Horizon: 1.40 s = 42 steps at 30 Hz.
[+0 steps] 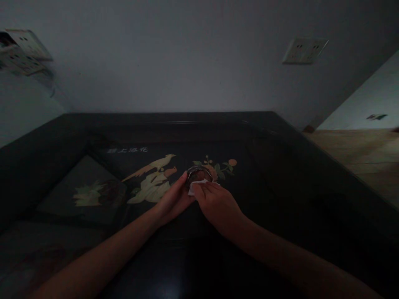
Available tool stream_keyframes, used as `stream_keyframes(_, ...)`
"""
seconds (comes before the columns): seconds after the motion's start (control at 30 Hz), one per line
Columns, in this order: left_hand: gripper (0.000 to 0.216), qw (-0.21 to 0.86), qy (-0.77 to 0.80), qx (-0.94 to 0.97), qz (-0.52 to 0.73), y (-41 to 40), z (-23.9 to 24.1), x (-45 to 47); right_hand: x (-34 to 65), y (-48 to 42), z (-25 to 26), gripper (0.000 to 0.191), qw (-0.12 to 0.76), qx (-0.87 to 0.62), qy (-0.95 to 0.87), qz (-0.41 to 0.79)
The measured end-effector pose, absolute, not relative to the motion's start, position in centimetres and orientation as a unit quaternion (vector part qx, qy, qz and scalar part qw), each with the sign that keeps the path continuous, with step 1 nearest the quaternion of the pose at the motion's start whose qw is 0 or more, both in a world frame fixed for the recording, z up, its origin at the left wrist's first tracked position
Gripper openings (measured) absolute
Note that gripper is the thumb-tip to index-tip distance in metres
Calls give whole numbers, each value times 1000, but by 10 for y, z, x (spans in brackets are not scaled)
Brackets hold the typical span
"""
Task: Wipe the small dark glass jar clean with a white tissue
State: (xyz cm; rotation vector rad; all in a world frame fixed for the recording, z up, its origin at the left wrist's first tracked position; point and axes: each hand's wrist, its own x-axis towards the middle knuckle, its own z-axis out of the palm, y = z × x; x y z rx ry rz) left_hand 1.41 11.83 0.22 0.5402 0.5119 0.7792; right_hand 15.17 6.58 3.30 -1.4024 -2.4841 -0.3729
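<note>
A small round dish (pixel 197 170), dark and glassy with a shiny rim, is held above the dark tabletop at the middle of the head view. My left hand (pixel 174 199) grips its left side, with the thumb along the rim. In the closed fingers of my right hand (pixel 220 203) is a white tissue (pixel 192 190), pressed to the near part of the dish. Dim light and my fingers hide the underside of the dish and much of the tissue.
The dark table (pixel 237 232) has an inlaid bird picture (pixel 156 182) and a flower picture (pixel 227 168). Its back edge meets a grey wall (pixel 174 62) with a socket plate (pixel 305 50). A power strip (pixel 21 60) shows at upper left; wooden floor (pixel 358 151) lies to the right.
</note>
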Motion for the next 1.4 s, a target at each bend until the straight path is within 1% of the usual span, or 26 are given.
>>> stream_keyframes(0.17,32,853,243,266,378,117,5,16,156,67,39,21,87,-462,-871,-143)
stream_keyframes(0.3,34,852,240,268,380,117,4,17,155,66,42,21,76,-461,-879,-94)
stream_keyframes(0.37,36,853,236,268,380,117,4,16,154,65,42,22,98,-482,-869,-45)
stream_keyframes(0.53,38,849,247,272,381,115,5,15,152,65,37,28,203,-510,-827,119)
stream_keyframes(0.6,36,844,256,270,386,114,5,15,152,66,36,29,218,-518,-809,169)
stream_keyframes(0.63,36,843,258,269,388,115,5,15,152,66,35,30,219,-520,-807,174)
stream_keyframes(0.73,36,846,247,271,386,115,5,16,151,66,34,34,196,-508,-832,101)
stream_keyframes(0.83,38,852,235,273,380,117,6,17,152,66,36,30,141,-474,-869,2)
stream_keyframes(0.93,37,855,236,274,371,117,5,17,153,66,39,25,84,-445,-889,-67)
stream_keyframes(1.1,34,841,241,299,382,115,0,15,151,61,36,25,40,-457,-871,-173)
stream_keyframes(1.2,33,834,241,310,388,115,-1,15,147,58,29,28,28,-463,-862,-206)
stream_keyframes(1.27,33,835,239,307,390,115,1,15,144,58,26,29,44,-470,-855,-216)
stream_keyframes(1.33,33,835,242,304,390,115,2,15,143,58,26,29,72,-486,-850,-192)
stream_keyframes(1.4,33,834,247,306,387,115,2,15,143,58,28,27,95,-508,-847,-124)
